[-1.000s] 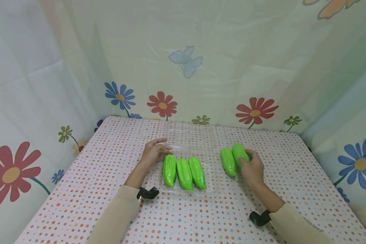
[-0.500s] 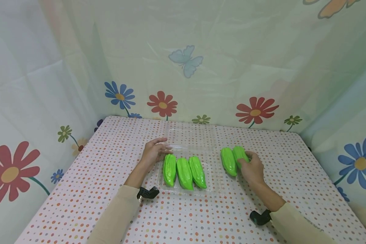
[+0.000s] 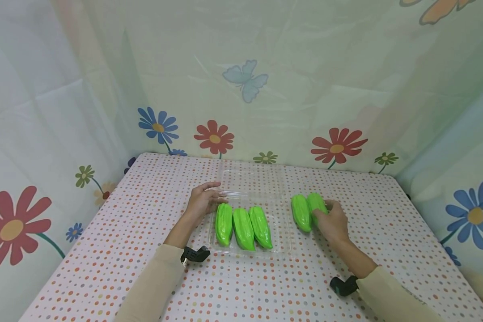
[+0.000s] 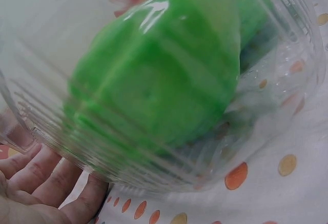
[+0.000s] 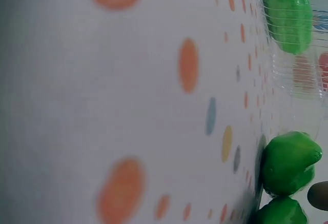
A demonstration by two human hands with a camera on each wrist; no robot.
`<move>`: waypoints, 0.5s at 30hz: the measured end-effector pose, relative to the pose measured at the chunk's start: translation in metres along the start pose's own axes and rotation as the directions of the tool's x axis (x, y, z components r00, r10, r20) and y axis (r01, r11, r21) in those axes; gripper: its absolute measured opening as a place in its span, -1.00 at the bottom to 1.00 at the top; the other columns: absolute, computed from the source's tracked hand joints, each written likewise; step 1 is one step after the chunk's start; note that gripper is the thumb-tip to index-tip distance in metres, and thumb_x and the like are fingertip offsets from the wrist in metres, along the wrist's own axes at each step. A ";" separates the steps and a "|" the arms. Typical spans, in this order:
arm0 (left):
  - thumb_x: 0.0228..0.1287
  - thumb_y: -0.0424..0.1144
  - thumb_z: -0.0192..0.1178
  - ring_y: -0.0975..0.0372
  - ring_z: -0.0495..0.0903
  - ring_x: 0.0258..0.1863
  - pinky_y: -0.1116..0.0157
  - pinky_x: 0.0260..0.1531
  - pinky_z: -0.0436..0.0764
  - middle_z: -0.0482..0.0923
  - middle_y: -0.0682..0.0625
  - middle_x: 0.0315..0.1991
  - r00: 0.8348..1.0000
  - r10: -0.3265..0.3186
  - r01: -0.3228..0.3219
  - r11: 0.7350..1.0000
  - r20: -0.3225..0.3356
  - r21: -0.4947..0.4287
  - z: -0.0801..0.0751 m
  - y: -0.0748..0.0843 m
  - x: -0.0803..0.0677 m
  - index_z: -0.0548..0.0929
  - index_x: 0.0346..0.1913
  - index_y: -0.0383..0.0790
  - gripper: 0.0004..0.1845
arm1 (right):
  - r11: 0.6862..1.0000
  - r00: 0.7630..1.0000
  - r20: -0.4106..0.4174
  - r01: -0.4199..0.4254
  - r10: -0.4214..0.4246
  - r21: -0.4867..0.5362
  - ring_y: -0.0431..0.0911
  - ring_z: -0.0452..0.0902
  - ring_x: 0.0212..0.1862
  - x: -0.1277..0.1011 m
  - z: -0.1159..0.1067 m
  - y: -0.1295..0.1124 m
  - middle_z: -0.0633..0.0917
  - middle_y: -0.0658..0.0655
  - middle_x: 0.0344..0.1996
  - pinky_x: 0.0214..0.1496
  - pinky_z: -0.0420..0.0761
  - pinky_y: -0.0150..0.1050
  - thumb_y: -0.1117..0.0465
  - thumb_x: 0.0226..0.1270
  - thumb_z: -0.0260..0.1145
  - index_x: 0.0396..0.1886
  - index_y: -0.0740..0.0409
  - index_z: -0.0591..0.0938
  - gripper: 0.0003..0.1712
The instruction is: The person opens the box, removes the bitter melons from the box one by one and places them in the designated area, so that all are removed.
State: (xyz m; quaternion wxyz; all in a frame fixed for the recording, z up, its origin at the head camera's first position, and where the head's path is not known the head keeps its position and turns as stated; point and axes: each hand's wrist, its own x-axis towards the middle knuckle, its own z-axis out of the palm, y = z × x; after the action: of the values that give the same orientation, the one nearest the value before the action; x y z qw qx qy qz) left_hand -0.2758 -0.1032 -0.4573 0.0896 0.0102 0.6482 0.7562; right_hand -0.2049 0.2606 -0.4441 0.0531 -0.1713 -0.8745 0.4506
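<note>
An open clear plastic clamshell box [image 3: 279, 243] lies mid-table, with three glossy green ridged vegetables [image 3: 243, 229] side by side in it. Against the outside of its left wall rest the fingers of my left hand [image 3: 201, 201]; the left wrist view shows these fingers [image 4: 48, 175] relaxed beside the box. To the right of the box, two more such vegetables stand side by side, a left one [image 3: 301, 213] and a right one [image 3: 316, 205]. My right hand [image 3: 334, 223] holds the right one between thumb and fingers. Only a dark fingertip [image 5: 320, 196] shows in the right wrist view.
The box's clear lid [image 3: 251, 181] lies folded back towards the rear wall. A dotted cloth [image 3: 241, 290] covers the table. A flower-printed curtain [image 3: 281, 112] encloses the back and sides. Black cameras [image 3: 195, 255] sit on both wrists.
The vegetable in my right hand has come slightly nearer to me and now stands level with its neighbour. My left hand and the box have not visibly moved.
</note>
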 end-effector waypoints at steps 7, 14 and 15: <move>0.43 -0.33 0.11 0.00 0.77 -0.11 0.25 -0.17 0.74 0.64 -0.36 0.09 1.000 -0.011 0.011 1.000 -0.004 0.002 0.001 0.001 -0.001 0.46 0.40 -0.30 -0.50 | 0.998 1.000 -0.026 -0.009 0.011 0.056 0.34 0.22 0.43 0.004 -0.004 -0.002 0.18 0.43 0.51 0.38 0.35 0.24 0.16 0.44 0.10 0.60 0.29 -0.01 -0.15; 0.43 -0.34 0.11 0.01 0.78 -0.14 0.26 -0.20 0.74 0.64 -0.37 0.08 1.000 -0.003 0.003 1.000 -0.005 -0.001 0.000 0.001 -0.001 0.45 0.40 -0.31 -0.49 | 0.997 0.998 -0.067 0.009 -0.004 0.075 0.31 0.18 0.45 0.003 -0.003 -0.006 0.21 0.38 0.50 0.41 0.29 0.26 0.15 0.46 0.12 0.59 0.27 0.04 -0.18; 0.43 -0.35 0.10 0.01 0.78 -0.14 0.26 -0.20 0.74 0.65 -0.36 0.07 1.000 -0.004 0.004 1.000 -0.007 -0.002 0.000 0.001 -0.001 0.45 0.40 -0.31 -0.49 | 0.997 0.997 -0.071 0.017 -0.012 0.075 0.31 0.16 0.46 0.003 -0.002 -0.007 0.21 0.38 0.50 0.42 0.27 0.27 0.16 0.47 0.12 0.59 0.28 0.04 -0.19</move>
State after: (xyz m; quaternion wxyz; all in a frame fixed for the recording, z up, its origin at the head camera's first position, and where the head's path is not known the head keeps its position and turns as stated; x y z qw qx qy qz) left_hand -0.2747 -0.1033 -0.4563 0.0890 0.0061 0.6477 0.7566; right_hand -0.2086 0.2595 -0.4370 0.0937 -0.1787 -0.8556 0.4767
